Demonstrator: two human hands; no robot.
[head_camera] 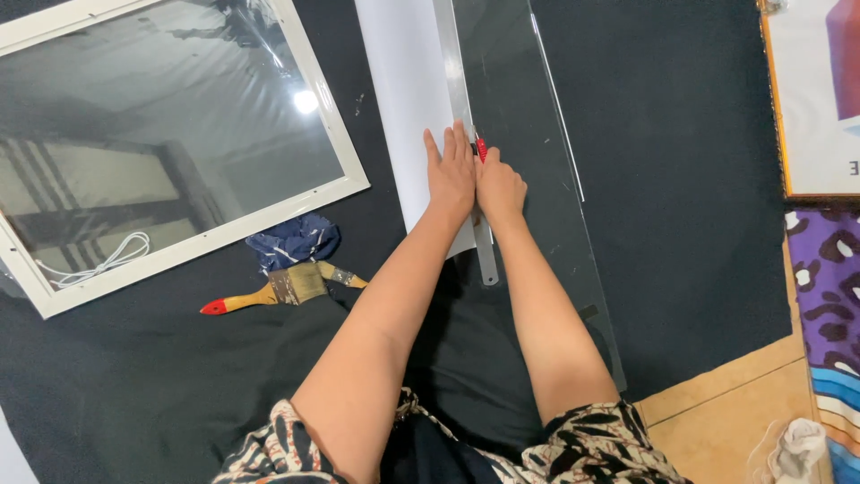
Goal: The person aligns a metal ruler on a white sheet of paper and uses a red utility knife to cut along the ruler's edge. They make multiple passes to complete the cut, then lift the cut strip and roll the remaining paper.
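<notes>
Two hands meet in the middle of my view, side by side on a long metal ruler [472, 170] that runs up and down the black cloth [681, 179]. My left hand [451, 175] lies flat, fingers straight and close together, pressing on the ruler and the white sheet [403, 108] under its left edge. My right hand [498, 186] is closed around a small red cutter [481, 148], of which only the tip shows, set against the ruler's right edge. I cannot tell whether the blade is out. To the right of the ruler lies a clear plastic sheet [546, 179], reaching down past my right forearm. The two hands touch each other at the thumbs.

Well off to the left, a white picture frame [354, 175] with a shiny pane sits on the cloth. Below its corner lie a crumpled blue rag [296, 240] and a paintbrush [287, 289] with a red-tipped wooden handle, just beside each other. Another framed picture [778, 108] shows at the top right edge.
</notes>
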